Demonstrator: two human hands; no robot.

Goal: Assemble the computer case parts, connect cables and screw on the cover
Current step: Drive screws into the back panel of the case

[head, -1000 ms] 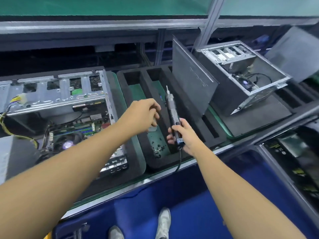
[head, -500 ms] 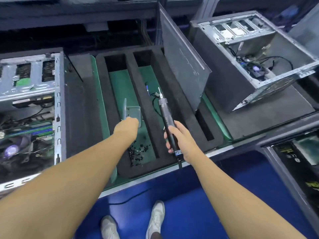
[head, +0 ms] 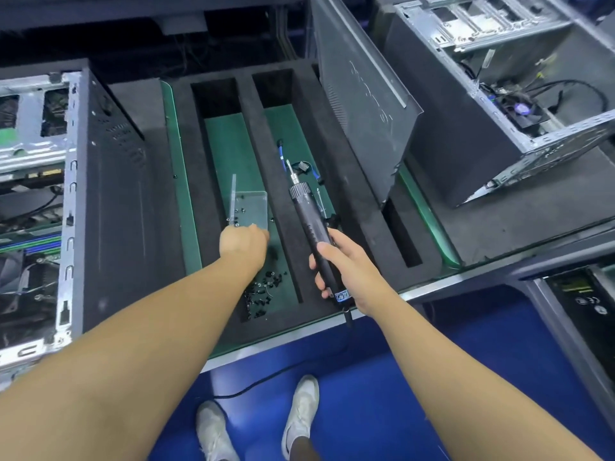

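- Our left hand (head: 244, 242) has dropped into the tray's (head: 248, 104) left slot, holding a clear box (head: 253, 207).
- Our right hand (head: 347, 271) grips the screwdriver (head: 311, 224) near the front edge.

Matt black foam tray (head: 349, 201), clear glossy plastic scoop (head: 251, 207), bare metal case frame (head: 68, 207).

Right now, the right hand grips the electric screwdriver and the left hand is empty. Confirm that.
Not quite: in the head view the left hand holds a small clear tray, so it is not empty. The right hand does grip the electric screwdriver.
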